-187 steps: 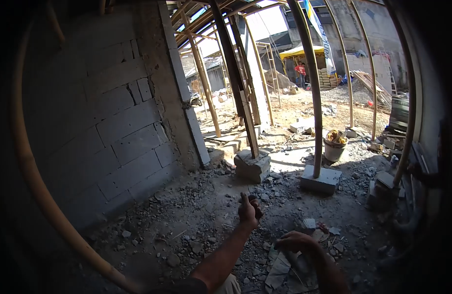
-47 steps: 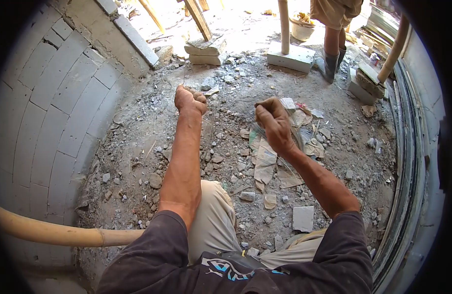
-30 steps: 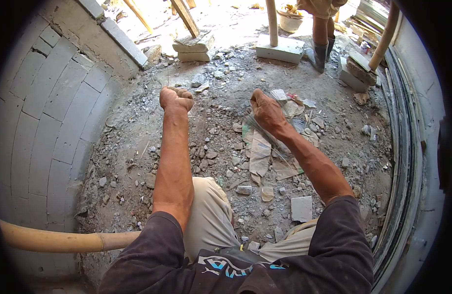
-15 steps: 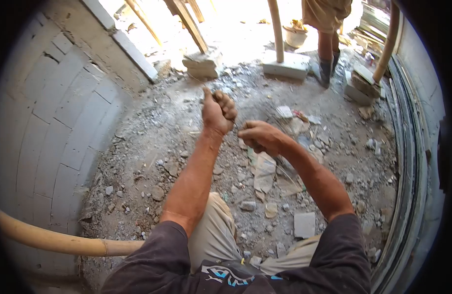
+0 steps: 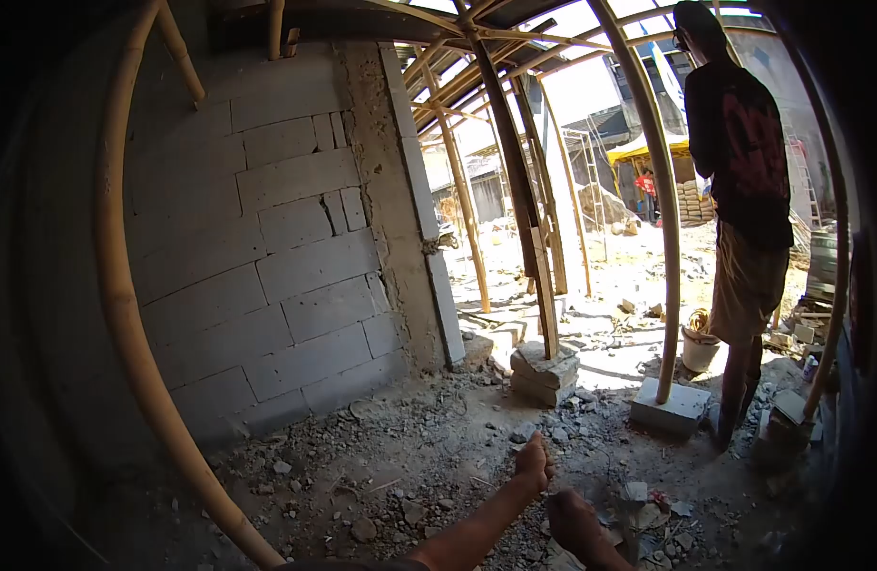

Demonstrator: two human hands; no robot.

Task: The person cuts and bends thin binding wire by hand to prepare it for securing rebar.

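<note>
Low in the view, my left hand [image 5: 533, 462] is closed, thumb pointing up, over the rubble-strewn ground [image 5: 410, 490]. Just right of it and a little nearer to me, my right hand [image 5: 575, 521] is also closed, in dark shadow. A small gap shows between the two hands. Whatever the fingers hold is too small or hidden to make out. Beyond them a leaning wooden post [image 5: 545, 309] rests on stacked blocks [image 5: 543, 374].
A grey block wall [image 5: 315, 257] rises at the left behind a bamboo pole [image 5: 125, 295]. At the right a person [image 5: 748, 171] stands beside another pole [image 5: 669, 257] on a white block [image 5: 671, 407]. A bucket [image 5: 699, 350] and a yellow canopy [image 5: 648, 147] are farther out.
The view has tilted up and turned left, bringing in the wall, roof poles and the person's upper body. My hands now appear lower in the view, both still closed.
</note>
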